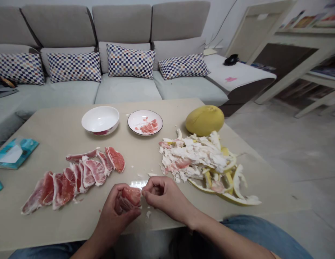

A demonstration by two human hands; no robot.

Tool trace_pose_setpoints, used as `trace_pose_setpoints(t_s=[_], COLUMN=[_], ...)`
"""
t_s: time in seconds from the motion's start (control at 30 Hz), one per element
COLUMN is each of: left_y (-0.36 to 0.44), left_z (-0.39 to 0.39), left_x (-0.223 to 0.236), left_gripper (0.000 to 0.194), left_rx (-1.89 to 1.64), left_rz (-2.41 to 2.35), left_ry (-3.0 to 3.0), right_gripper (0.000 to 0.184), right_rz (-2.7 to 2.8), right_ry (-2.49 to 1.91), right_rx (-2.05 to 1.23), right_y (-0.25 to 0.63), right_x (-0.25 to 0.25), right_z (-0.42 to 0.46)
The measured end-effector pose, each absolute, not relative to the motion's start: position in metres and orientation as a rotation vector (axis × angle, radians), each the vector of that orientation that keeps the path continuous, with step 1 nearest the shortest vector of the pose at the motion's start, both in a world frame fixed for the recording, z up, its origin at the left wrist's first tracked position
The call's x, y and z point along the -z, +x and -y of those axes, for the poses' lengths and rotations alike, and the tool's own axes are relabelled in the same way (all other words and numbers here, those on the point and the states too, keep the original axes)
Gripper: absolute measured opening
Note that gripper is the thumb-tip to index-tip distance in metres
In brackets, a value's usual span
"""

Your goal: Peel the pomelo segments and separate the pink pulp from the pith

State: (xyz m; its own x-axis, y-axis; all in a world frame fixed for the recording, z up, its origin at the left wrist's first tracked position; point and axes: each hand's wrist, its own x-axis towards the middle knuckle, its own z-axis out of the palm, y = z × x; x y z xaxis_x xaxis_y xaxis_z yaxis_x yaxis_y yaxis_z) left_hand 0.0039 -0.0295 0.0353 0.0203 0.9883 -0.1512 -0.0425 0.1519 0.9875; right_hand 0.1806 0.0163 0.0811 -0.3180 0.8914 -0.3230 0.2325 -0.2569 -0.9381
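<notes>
The left grip point(117, 207) is closed round a part-bared segment point(131, 196); the right grip point(167, 198) pinches at its edge (on what, I cannot tell). Right of the grips, peel point(199, 158) is heaped; beyond them, a plate point(133, 122) holds bared flesh point(149, 127). Unfinished: the skin-covered row point(95, 171) leftward, and an unpeeled pomelo point(204, 120) beyond the peel.

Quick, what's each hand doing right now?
Left hand: closed on a pink, white-skinned citrus segment.
Right hand: thumb and fingertips pinched at the segment's edge; whether they grip anything, can't tell.
</notes>
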Motion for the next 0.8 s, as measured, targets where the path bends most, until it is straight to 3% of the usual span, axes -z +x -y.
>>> trace_pose_setpoints(t_s=[0.23, 0.33, 0.43, 0.5, 0.63, 0.8], left_y=[-0.001, -0.005, -0.007, -0.009, -0.010, -0.012], left_z=[0.022, 0.021, 0.021, 0.021, 0.021, 0.021], left_x=[-0.038, -0.034, -0.033, -0.033, -0.033, -0.032], left_gripper=[0.051, 0.049, 0.039, 0.036, 0.052, 0.047], left_rx=[-1.043, -1.066, -1.054, -1.039, -1.023, -0.971], left_rz=[-0.971, -0.928, -0.945, -1.002, -1.103, -1.072], left_ry=[0.811, 0.825, 0.877, 0.886, 0.881, 0.901], right_gripper=[0.023, 0.031, 0.015, 0.015, 0.029, 0.025], right_rz=[1.611, 2.000, 2.282, 2.353, 2.324, 2.293], right_ry=[-1.373, -1.507, -1.711, -1.897, -2.071, -1.558], right_rx=[-1.557, -1.066, -0.458, -0.257, -0.148, -0.337], right_y=[0.194, 0.212, 0.232, 0.242, 0.249, 0.241], right_x=[-0.089, -0.086, -0.079, -0.076, -0.074, -0.076], right_z=[-0.028, -0.041, -0.056, -0.063, -0.067, -0.060])
